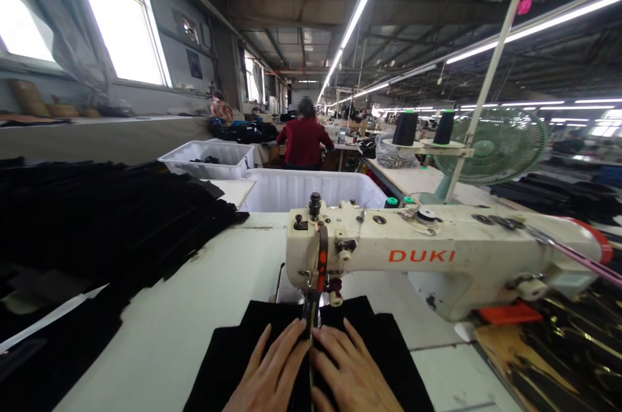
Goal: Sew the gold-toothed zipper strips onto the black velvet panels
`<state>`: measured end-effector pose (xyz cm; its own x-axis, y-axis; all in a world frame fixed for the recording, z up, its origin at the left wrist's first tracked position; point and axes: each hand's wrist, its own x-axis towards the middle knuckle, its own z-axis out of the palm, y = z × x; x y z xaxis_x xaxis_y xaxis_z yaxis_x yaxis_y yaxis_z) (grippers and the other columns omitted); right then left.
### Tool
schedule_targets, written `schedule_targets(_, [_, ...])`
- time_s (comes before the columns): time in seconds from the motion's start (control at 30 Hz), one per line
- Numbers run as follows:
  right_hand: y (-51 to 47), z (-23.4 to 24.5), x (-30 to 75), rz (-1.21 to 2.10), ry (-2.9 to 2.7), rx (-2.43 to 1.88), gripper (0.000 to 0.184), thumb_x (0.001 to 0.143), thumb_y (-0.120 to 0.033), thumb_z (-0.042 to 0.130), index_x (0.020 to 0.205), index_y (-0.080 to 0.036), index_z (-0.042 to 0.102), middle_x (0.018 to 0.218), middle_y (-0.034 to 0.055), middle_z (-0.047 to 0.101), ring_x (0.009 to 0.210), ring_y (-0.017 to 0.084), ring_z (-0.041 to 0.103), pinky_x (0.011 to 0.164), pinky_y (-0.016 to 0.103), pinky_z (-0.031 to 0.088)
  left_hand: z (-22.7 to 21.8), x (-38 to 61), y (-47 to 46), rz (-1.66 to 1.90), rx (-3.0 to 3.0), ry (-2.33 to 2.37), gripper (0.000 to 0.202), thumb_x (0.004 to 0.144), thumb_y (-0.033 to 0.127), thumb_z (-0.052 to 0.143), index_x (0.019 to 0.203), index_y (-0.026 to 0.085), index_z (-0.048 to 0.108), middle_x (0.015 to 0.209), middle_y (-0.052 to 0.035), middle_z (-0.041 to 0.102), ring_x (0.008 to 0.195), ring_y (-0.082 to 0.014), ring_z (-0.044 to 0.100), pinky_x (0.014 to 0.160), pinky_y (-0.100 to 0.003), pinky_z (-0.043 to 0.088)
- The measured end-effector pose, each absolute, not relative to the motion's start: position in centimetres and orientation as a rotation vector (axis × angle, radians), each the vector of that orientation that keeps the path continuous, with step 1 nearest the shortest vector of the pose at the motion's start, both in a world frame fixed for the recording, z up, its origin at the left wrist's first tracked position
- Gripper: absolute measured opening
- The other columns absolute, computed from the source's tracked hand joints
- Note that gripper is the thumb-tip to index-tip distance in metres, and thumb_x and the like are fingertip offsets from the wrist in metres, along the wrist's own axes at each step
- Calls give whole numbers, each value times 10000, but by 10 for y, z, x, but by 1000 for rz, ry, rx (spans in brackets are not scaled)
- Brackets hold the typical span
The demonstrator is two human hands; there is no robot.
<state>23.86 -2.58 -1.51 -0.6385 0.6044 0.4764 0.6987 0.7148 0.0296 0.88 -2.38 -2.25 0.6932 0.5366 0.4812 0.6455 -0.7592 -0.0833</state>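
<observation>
Black fabric lies on the white table under the needle end of a sewing machine marked DUKI. My left hand rests on the fabric left of a narrow strip with a thin gold line, its fingers stretched out and pressing down. My right hand lies on the other side of that strip, fingers also extended, thumb side close to it. Both sets of fingertips are just in front of the presser foot area. The needle itself is too small to make out.
Stacked black fabric pieces cover the table's left side. White plastic bins stand behind the machine. Black thread cones sit on a stand at right, beside a green fan. Dark zipper-like strips lie at lower right. A person in red sits ahead.
</observation>
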Motion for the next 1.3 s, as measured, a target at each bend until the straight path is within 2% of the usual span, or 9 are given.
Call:
schedule_targets(0.13, [-22,-15,241,-358,-2467,-999,355,887,-232,604,1240,-204,594,1264,55,683,1131,221,654,1067,394,473,-52,17,-9,-688,-2437,-813,449,1068,223,358,1512,163,394,1446,-72,553,1347,-205,482,1160,-373,316])
schedule_targets(0.3, [-4,-1,239,-281,-2446,-999,340,934,-211,555,1274,-202,576,1301,60,659,1207,217,609,1099,439,437,-38,15,-1,-548,-2485,-862,654,1039,492,441,1544,98,312,1453,-166,525,1347,-283,482,1039,-427,474])
schedule_targets(0.37, [1,1,237,-297,-2433,-946,370,937,-180,533,1306,-172,555,1326,72,644,1240,208,585,1110,418,425,-33,13,-3,-587,-2449,-886,688,1049,481,420,1567,69,231,1426,-194,543,1330,-287,500,1003,-420,505])
schedule_targets(0.47, [0,-2,237,-303,-2430,-919,376,923,-158,521,1297,-143,559,1319,79,647,1239,208,583,1110,410,427,-37,12,-8,-691,-2447,-889,691,1067,475,381,1586,73,165,1407,-173,565,1290,-265,539,993,-357,517])
schedule_targets(0.63, [-6,-4,238,-237,-2403,-1018,306,924,-256,582,1221,-194,615,1223,70,679,1130,243,633,1042,438,489,-39,13,-7,-702,-2494,-902,609,1057,431,426,1556,104,304,1405,-153,568,1305,-277,526,1041,-371,485])
schedule_targets(0.73, [-5,-8,237,-238,-2360,-1017,305,915,-333,621,1190,-203,628,1099,59,704,1011,227,659,988,388,520,-35,12,-1,-610,-2528,-873,539,1037,410,476,1484,111,435,1400,-153,573,1317,-269,516,1077,-384,449])
schedule_targets(0.87, [-1,-20,234,-338,-2272,-947,222,923,-316,622,1119,-213,645,1007,29,725,919,184,676,983,320,507,-35,12,2,-588,-2487,-846,498,1012,412,512,1432,144,509,1382,-129,597,1296,-257,541,1076,-376,449])
schedule_targets(1.1, [-1,-24,235,-378,-2201,-918,208,946,-312,616,1117,-208,672,1024,13,755,963,171,697,1017,282,487,-29,12,1,-523,-2494,-822,511,997,417,530,1431,146,507,1428,-118,563,1315,-254,527,1053,-396,476])
schedule_targets(1.3, [1,-33,239,-390,-2289,-918,248,938,-339,630,1131,-193,687,1107,33,752,1021,183,698,1048,301,484,-33,10,4,-594,-2551,-853,593,1016,466,512,1526,191,387,1416,-100,579,1292,-248,552,1070,-366,461])
